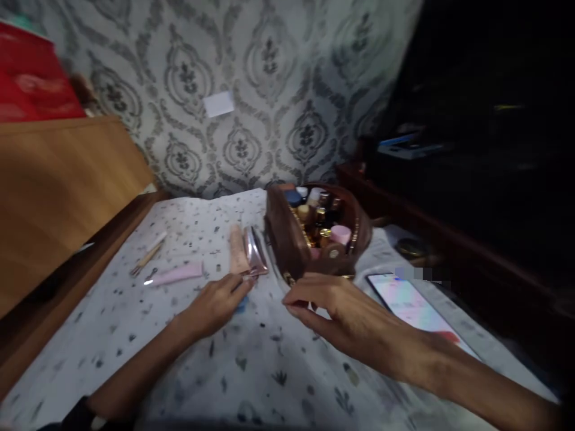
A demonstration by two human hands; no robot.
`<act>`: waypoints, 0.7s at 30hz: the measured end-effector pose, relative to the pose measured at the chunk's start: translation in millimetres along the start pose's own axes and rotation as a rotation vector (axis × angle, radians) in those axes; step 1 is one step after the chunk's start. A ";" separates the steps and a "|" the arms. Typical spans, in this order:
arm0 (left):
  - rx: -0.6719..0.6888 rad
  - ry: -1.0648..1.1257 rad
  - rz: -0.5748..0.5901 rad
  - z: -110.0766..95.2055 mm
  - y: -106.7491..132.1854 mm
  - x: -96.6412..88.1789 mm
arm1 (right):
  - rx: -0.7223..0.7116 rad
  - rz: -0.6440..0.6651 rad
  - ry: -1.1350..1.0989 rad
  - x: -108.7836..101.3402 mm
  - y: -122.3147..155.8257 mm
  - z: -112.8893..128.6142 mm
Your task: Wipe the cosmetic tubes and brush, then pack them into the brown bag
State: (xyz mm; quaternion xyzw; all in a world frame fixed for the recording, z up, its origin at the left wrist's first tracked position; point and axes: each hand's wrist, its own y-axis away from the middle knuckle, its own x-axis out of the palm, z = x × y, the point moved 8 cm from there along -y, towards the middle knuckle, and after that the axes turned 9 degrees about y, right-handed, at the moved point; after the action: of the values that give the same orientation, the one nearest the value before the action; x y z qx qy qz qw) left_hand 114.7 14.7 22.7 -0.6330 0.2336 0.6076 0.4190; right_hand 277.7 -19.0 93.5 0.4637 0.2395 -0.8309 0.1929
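A brown zippered makeup bag (287,239) sits open, filled with several bottles and jars, among them a pink-lidded jar (340,234). My right hand (330,305) is in front of the bag, thumb and fingertips pinched together near its front corner; anything between them is too small to make out. Left of it, my left hand (220,302) is closed with its fingers curled by the lower ends of a peach tube (238,248) and a shiny pinkish tube (255,251). What it holds, if anything, cannot be made out. Something blue (241,305) shows beneath it.
Further left lie a pink tube (177,274) and a slim brush-like item (148,258). A lit phone (417,305) rests at the right on the patterned white cloth (269,371). Wooden furniture (58,197) borders the left; a patterned wall (242,72) stands behind.
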 end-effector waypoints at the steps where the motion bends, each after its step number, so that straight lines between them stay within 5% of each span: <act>1: -0.050 -0.004 0.048 6.6 6.4 2.1 | 0.000 0.018 -0.026 8.6 -2.7 2.5; 5: -0.279 0.053 0.164 39.1 33.9 5.9 | 0.005 0.105 -0.101 45.1 -19.8 13.1; 12: -0.779 0.114 0.045 132.7 93.1 -11.7 | 0.019 0.087 -0.281 92.9 -69.5 23.5; 17: -1.097 0.005 -0.030 212.7 140.6 -26.7 | 0.147 0.030 -0.649 140.0 -101.6 3.5; 21: -1.242 -0.042 0.001 259.6 165.9 -22.2 | 0.225 -0.093 -0.705 167.7 -100.8 -18.6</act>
State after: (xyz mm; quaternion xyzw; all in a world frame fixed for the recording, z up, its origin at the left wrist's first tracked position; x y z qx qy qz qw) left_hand -171.1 131.8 26.4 -0.7463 -0.1715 0.6427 -0.0233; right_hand 152.5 57.0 -37.6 0.1560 0.0863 -0.9686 0.1735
